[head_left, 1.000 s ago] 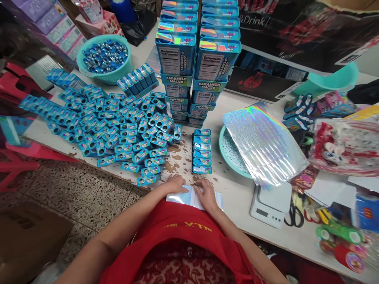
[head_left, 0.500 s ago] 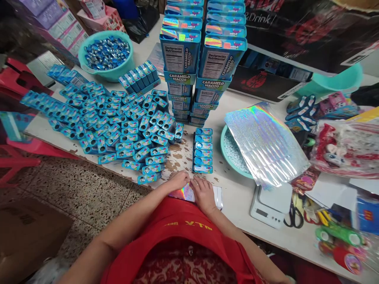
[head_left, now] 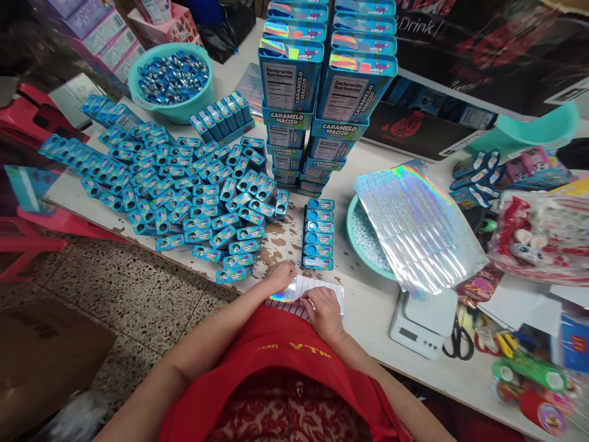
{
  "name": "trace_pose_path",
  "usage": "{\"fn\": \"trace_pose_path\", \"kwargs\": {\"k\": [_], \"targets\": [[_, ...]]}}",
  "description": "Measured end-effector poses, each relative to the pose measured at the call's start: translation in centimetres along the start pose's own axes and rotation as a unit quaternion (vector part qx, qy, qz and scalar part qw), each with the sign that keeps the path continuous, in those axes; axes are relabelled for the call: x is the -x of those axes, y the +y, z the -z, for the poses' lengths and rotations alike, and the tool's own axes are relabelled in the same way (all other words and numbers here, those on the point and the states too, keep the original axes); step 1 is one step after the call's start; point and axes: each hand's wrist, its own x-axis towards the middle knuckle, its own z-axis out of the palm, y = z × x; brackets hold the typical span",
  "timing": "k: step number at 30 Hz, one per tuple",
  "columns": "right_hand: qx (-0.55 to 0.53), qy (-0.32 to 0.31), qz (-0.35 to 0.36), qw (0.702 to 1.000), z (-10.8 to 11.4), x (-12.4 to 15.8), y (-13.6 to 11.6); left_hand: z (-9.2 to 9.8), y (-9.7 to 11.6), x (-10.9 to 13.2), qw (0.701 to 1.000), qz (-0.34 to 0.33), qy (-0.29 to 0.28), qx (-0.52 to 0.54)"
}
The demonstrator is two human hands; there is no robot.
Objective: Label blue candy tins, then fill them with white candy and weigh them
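At the table's front edge, against the red apron, lies a shiny holographic sticker sheet with a pale, lined backing. My left hand is closed on the sheet's upper left part, fingers curled. My right hand pinches the sheet's edge, thumb and forefinger together; the exact grip is small and partly hidden. Just beyond my hands, a row of blue candy tins with rounded tops stands in a tray. Many similar blue tins crowd the table to the left.
Stacked boxed tins rise at the back. A turquoise bowl of blue lids stands back left. Holographic sheets lie across a bowl of white candies, beside a white scale and black scissors.
My right hand has shifted slightly right and down. The pale, lined backing between and beyond my hands shows more now. The whole view has moved a little.
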Motion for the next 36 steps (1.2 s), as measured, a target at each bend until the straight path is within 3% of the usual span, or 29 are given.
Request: {"fn": "trace_pose_path", "kwargs": {"k": [3, 6, 9, 12, 15, 18, 22, 25, 27, 31, 36], "targets": [[-0.103, 0.018, -0.077, 0.992, 2.2, -0.6, -1.0, 0.2, -0.1, 1.1, 0.998, -0.011, 0.054, 0.013], [-0.205, 0.038, -0.152, 0.966, 4.1, -1.4, -1.5, 0.9, 0.0, 3.1, 0.975, -0.099, 0.088, 0.178], [-0.271, 0.060, -0.211, 0.937, 5.0, -2.5, -1.5, 1.1, 0.4, 4.5, 0.922, -0.160, 0.001, 0.353], [-0.287, 0.082, -0.258, 0.919, 4.6, -3.7, -1.0, 1.3, 0.9, 4.3, 0.908, -0.096, -0.042, 0.405], [-0.249, 0.135, -0.276, 0.918, 3.6, -5.4, -0.1, 2.3, 1.3, 2.6, 0.920, -0.076, -0.005, 0.384], [-0.206, 0.200, -0.298, 0.910, 2.4, -7.2, 1.1, 4.1, 1.5, 0.6, 0.944, -0.109, 0.057, 0.305], [-0.176, 0.225, -0.344, 0.895, 1.2, -8.7, 2.4, 5.6, 1.6, -1.5, 0.964, -0.143, 0.115, 0.194], [-0.186, 0.229, -0.350, 0.889, 0.4, -9.2, 3.1, 5.1, 1.5, -2.4, 0.964, -0.150, 0.128, 0.179], [-0.192, 0.237, -0.340, 0.889, 0.0, -9.2, 3.5, 4.3, 1.5, -2.8, 0.957, -0.139, 0.123, 0.224], [-0.202, 0.262, -0.354, 0.875, -0.6, -8.9, 3.9, 2.5, 2.1, -3.3, 0.942, -0.049, 0.079, 0.322], [-0.199, 0.257, -0.353, 0.878, -0.5, -8.9, 4.0, 1.4, 3.4, -3.3, 0.988, 0.064, 0.090, 0.105]]}}
